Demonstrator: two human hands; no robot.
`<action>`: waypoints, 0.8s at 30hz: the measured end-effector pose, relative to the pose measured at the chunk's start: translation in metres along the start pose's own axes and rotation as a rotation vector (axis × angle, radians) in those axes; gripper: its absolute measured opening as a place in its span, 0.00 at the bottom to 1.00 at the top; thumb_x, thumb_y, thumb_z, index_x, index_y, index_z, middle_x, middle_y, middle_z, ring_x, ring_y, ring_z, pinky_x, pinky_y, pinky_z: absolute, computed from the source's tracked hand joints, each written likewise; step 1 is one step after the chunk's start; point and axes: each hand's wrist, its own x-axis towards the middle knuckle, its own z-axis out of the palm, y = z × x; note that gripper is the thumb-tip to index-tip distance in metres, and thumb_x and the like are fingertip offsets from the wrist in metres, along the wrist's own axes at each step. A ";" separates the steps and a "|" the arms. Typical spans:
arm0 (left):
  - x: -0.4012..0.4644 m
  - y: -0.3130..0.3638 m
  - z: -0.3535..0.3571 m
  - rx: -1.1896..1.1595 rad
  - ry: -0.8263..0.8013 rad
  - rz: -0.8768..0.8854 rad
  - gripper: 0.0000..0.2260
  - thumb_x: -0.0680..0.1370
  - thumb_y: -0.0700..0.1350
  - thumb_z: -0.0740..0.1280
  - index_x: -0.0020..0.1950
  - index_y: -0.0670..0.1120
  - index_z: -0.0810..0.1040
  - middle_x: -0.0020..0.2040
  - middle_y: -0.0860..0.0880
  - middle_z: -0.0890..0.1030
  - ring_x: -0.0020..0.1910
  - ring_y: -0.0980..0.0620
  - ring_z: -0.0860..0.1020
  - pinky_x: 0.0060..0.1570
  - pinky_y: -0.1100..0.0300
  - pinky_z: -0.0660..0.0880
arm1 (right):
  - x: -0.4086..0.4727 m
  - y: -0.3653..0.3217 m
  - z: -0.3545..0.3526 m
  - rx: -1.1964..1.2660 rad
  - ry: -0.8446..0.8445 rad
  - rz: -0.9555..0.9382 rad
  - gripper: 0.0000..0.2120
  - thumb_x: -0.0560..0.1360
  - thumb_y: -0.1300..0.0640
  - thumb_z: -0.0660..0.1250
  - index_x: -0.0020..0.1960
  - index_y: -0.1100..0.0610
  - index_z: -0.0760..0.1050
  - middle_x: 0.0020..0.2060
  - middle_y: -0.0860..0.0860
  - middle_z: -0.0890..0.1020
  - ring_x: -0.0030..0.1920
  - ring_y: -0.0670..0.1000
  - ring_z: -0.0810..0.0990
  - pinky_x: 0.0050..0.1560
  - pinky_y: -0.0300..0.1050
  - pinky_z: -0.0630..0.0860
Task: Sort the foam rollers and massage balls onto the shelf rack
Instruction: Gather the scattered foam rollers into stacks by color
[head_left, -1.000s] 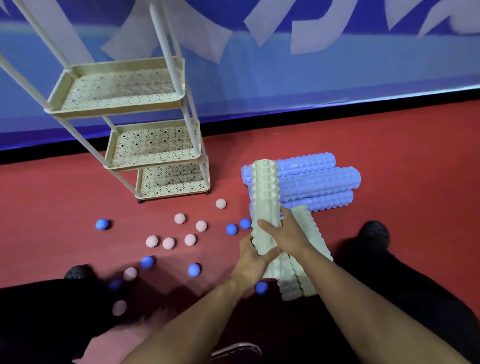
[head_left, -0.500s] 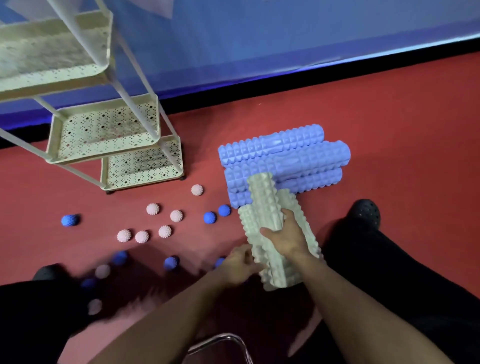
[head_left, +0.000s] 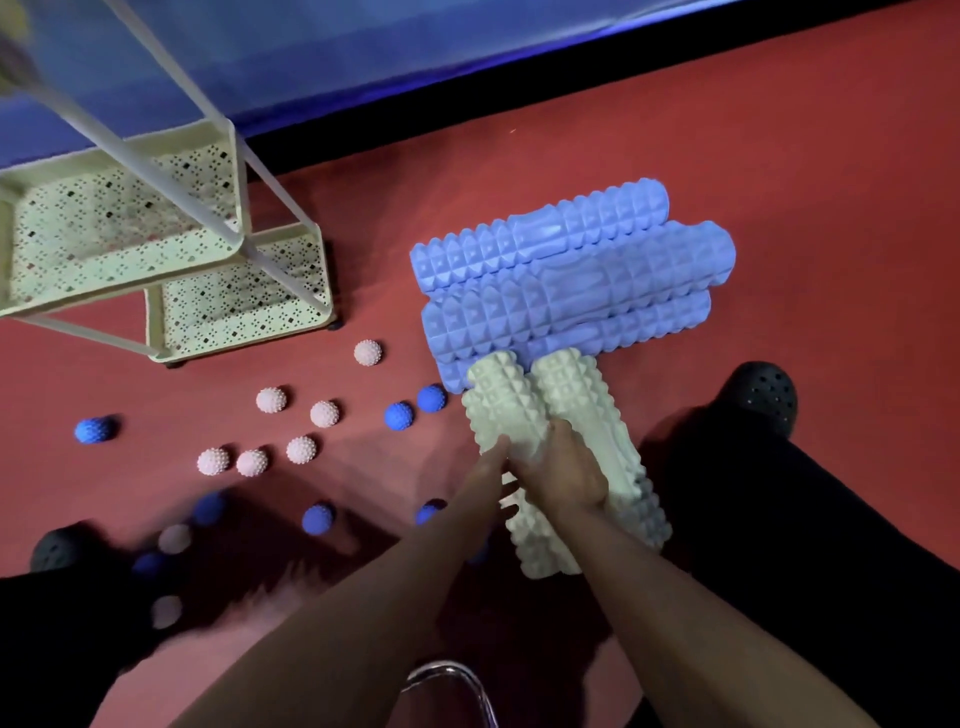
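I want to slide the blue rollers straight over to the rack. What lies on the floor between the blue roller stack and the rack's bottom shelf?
In the head view, one pink spiky ball lies in that stretch of red floor, between the blue rollers and the bottom shelf.

Balls (head_left: 324, 413) lie between rack (head_left: 236, 306) and rollers (head_left: 566, 280).

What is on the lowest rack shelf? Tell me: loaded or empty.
Empty where it shows: the lowest shelf shows bare perforated tray. Its left part is hidden under the shelf above.

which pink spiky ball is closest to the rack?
The pink spiky massage ball lying alone just right of the cream perforated shelf rack, near its bottom tier's corner. The other pink ones lie farther down the red floor.
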 end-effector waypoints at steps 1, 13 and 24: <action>0.004 0.001 0.005 0.003 0.006 -0.006 0.15 0.82 0.61 0.59 0.54 0.53 0.79 0.46 0.58 0.82 0.48 0.56 0.79 0.47 0.58 0.72 | 0.004 0.001 0.001 0.001 -0.007 0.008 0.27 0.70 0.33 0.68 0.60 0.50 0.71 0.56 0.47 0.78 0.56 0.53 0.80 0.49 0.51 0.78; 0.023 -0.005 0.014 0.043 0.066 -0.047 0.19 0.82 0.63 0.56 0.64 0.53 0.75 0.61 0.54 0.79 0.62 0.49 0.77 0.49 0.53 0.74 | 0.030 0.032 -0.014 0.073 0.054 0.055 0.36 0.74 0.38 0.67 0.77 0.47 0.59 0.72 0.55 0.67 0.71 0.59 0.68 0.68 0.58 0.66; 0.015 0.006 0.016 0.134 0.030 -0.069 0.21 0.83 0.62 0.55 0.71 0.52 0.70 0.65 0.54 0.74 0.64 0.49 0.73 0.58 0.49 0.73 | 0.026 0.041 -0.014 -0.013 -0.008 0.006 0.37 0.76 0.40 0.64 0.79 0.47 0.53 0.76 0.53 0.62 0.75 0.57 0.63 0.71 0.56 0.64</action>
